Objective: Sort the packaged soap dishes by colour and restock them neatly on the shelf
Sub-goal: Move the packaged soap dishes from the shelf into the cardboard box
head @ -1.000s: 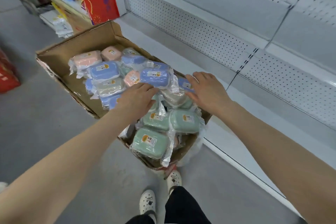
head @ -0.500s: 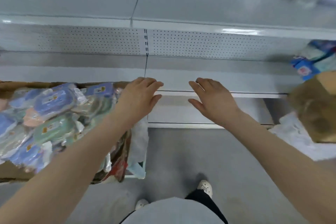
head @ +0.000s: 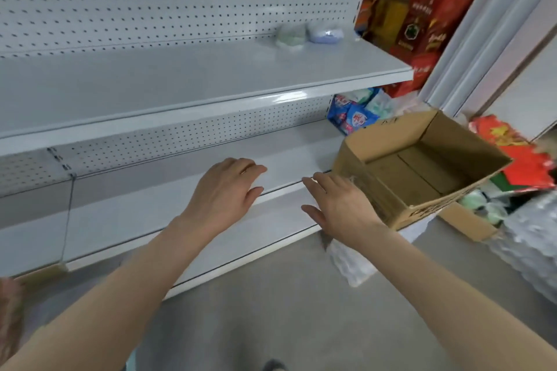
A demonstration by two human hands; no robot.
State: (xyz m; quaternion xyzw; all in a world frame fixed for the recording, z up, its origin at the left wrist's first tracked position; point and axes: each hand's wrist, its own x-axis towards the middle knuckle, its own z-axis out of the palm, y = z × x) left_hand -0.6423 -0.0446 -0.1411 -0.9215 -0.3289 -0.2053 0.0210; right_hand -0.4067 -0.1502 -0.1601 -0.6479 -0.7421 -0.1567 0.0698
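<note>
Two packaged soap dishes lie at the back right of the upper white shelf (head: 211, 75): a green one (head: 290, 36) and a blue one (head: 325, 34) beside it. My left hand (head: 224, 193) and my right hand (head: 340, 205) hover side by side in front of the bottom shelf (head: 180, 214), fingers spread and relaxed, holding nothing. The right hand is close to the left wall of a tilted brown cardboard box (head: 422, 169) with nothing visible inside. More green packaged dishes (head: 479, 205) show low on the right. The box full of soap dishes is out of view.
Blue and white packets (head: 352, 114) sit on the lower shelf's right end. Red and gold gift boxes (head: 416, 18) stand right of the shelf unit. Red paper items (head: 518, 159) and bubble wrap (head: 530, 250) crowd the floor at right. A clear plastic bag (head: 349, 262) lies below my right wrist.
My view has swung right, away from the full box of soap dishes, past bare shelving to the tilted cardboard box. Both hands left the packages and stayed open in front of me.
</note>
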